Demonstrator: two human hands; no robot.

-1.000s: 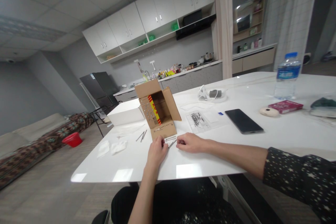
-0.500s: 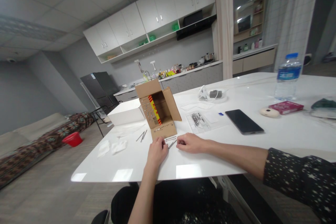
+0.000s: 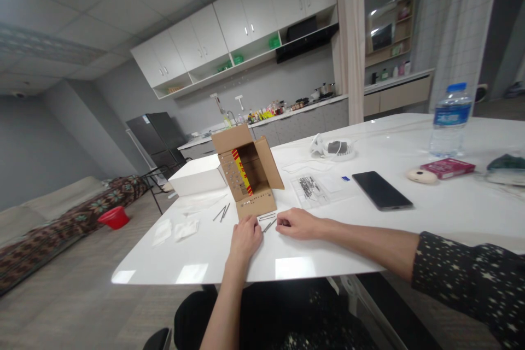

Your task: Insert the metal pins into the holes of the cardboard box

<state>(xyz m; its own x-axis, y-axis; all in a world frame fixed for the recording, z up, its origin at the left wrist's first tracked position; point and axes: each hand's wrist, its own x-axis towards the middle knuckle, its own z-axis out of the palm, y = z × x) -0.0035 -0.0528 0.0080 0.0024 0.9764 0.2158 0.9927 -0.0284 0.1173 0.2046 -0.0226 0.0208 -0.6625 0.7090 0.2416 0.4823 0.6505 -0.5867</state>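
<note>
My left hand (image 3: 246, 234) rests on the table at the front flap of an open cardboard box (image 3: 268, 161), its fingers curled down and what they hold, if anything, hidden. Just to its right, my right hand (image 3: 298, 223) lies on its side in a loose fist; I cannot make out anything inside it. Between the two hands lie several thin grey metal rods (image 3: 269, 225). Rows of small shiny and dark spots dot the box's side and front flap. More thin metal rods (image 3: 222, 212) lie left of the box.
A white box (image 3: 196, 178) stands behind at left, with crumpled white tissues (image 3: 186, 229) nearer. Toward the right are a clear plastic bag of dark small parts (image 3: 310, 190), a black phone (image 3: 381, 190), a coiled white cable (image 3: 338, 149), a maroon box (image 3: 448, 167) and a water bottle (image 3: 449, 120).
</note>
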